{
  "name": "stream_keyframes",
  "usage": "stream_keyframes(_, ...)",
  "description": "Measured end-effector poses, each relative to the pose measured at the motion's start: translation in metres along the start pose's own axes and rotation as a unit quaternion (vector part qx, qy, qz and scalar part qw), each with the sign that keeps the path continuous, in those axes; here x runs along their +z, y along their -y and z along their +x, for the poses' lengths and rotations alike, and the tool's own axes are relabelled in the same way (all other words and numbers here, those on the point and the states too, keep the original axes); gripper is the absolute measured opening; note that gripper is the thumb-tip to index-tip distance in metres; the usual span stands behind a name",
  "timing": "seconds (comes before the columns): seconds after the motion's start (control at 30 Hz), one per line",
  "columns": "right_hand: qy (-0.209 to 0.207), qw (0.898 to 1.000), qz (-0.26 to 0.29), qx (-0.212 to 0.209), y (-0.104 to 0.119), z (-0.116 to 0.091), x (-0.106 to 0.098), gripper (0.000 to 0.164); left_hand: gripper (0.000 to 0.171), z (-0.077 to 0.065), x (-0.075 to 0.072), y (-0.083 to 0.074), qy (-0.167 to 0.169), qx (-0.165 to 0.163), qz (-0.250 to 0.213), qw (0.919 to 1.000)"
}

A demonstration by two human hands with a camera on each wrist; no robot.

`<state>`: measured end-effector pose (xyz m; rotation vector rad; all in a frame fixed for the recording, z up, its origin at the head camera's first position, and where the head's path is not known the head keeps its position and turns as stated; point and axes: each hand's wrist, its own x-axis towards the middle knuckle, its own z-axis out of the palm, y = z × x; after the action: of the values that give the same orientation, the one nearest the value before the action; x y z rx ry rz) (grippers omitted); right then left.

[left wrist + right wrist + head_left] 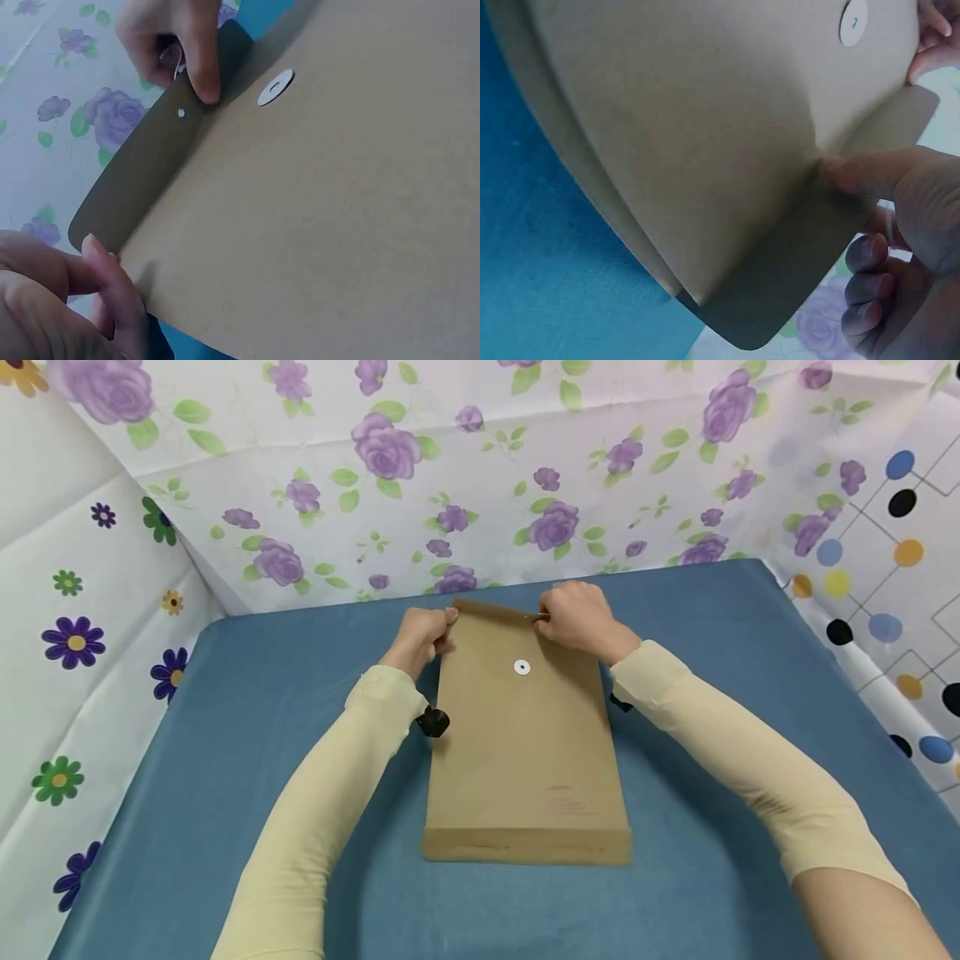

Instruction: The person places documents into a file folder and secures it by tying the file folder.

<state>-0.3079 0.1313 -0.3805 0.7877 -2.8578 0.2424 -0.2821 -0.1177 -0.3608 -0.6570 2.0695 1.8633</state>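
A brown paper document envelope [517,743] lies lengthwise on the table, its flap [139,169] raised at the far end. A round white button [522,667] sits on its face below the opening. At the flap's left corner, my left hand [422,635] pinches the paper between thumb and fingers. My right hand [581,618] grips the flap right of the middle; in the right wrist view the thumb [855,171] presses on the paper by the opening. A thin pale string [178,69] shows at the right fingers. Whatever is inside the envelope is hidden.
Blue cloth [300,760] covers the table on both sides of the envelope. Behind the far edge hangs a white sheet with purple roses [390,447]. Patterned sheets [82,693] stand at the left and right sides. Dark wrist cameras [433,722] hang below the cuffs.
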Motion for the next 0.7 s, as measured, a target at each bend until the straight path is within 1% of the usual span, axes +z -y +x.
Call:
stream_keyframes(0.1,-0.014,1.000,-0.013,-0.023,0.000,0.007,0.005,0.018,0.028,0.001,0.001,0.003,-0.012,0.003,-0.025,0.9996)
stream_keyframes(0.23,-0.044,0.998,-0.018,-0.033,0.000,0.018,0.012,0.021,0.030,0.003,-0.002,0.004,-0.032,0.009,-0.046,0.9984)
stream_keyframes(0.33,-0.051,0.998,-0.020,-0.036,0.000,0.025,0.017,0.025,0.034,0.004,-0.006,0.005,-0.033,-0.001,-0.048,0.9983)
stream_keyframes(0.4,-0.045,0.998,-0.028,-0.037,0.002,0.028,0.021,0.029,0.036,0.005,-0.009,0.008,-0.025,-0.009,-0.040,0.9988)
stream_keyframes(0.43,-0.042,0.998,-0.033,-0.038,0.003,0.029,0.023,0.030,0.036,0.005,-0.011,0.009,-0.020,-0.011,-0.032,0.9992)
stream_keyframes(0.5,-0.040,0.997,-0.044,-0.041,0.005,0.029,0.027,0.030,0.028,0.006,-0.014,0.013,-0.011,0.000,-0.012,0.9999)
stream_keyframes(0.57,-0.039,0.997,-0.057,-0.044,0.007,0.029,0.031,0.031,0.017,0.009,-0.017,0.018,-0.007,0.024,0.013,0.9996)
stream_keyframes(0.6,-0.038,0.996,-0.062,-0.046,0.007,0.029,0.033,0.031,0.015,0.010,-0.017,0.021,-0.008,0.039,0.036,0.9986)
stream_keyframes(0.67,-0.033,0.996,-0.069,-0.050,0.008,0.029,0.036,0.031,0.025,0.014,-0.018,0.026,-0.020,0.074,0.098,0.9923)
stream_keyframes(0.7,-0.028,0.996,-0.073,-0.051,0.009,0.028,0.037,0.032,0.025,0.015,-0.018,0.028,-0.029,0.090,0.134,0.9864)
